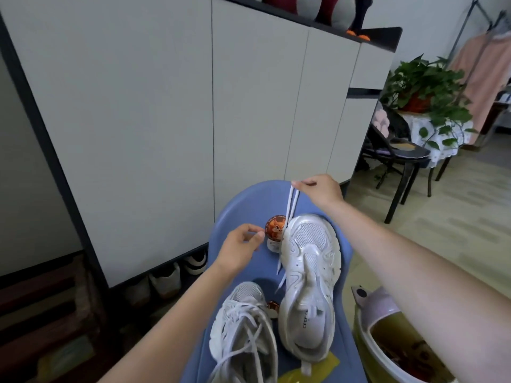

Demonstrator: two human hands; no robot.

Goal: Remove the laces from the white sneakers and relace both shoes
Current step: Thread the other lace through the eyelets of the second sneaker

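Two white sneakers lie on a blue plastic chair seat (243, 208). The right sneaker (309, 283) rests on its side, toe pointing away, with a white lace (291, 205) pulled taut from its far end. My right hand (320, 189) pinches both strands of that lace above the toe. My left hand (243, 247) hovers left of the shoe with thumb and finger pinched together; a thin lace end seems to be in it, though I cannot tell for sure. The left sneaker (243, 330) lies nearer, still laced, with loose strands across it.
A white cabinet (166, 120) stands right behind the chair, shoes stored beneath it. A round orange fox sticker (275, 226) marks the seat. A yellow bin with a pink lid (387, 338) sits at lower right. A black chair (401, 158) and a potted plant (423, 92) stand farther right.
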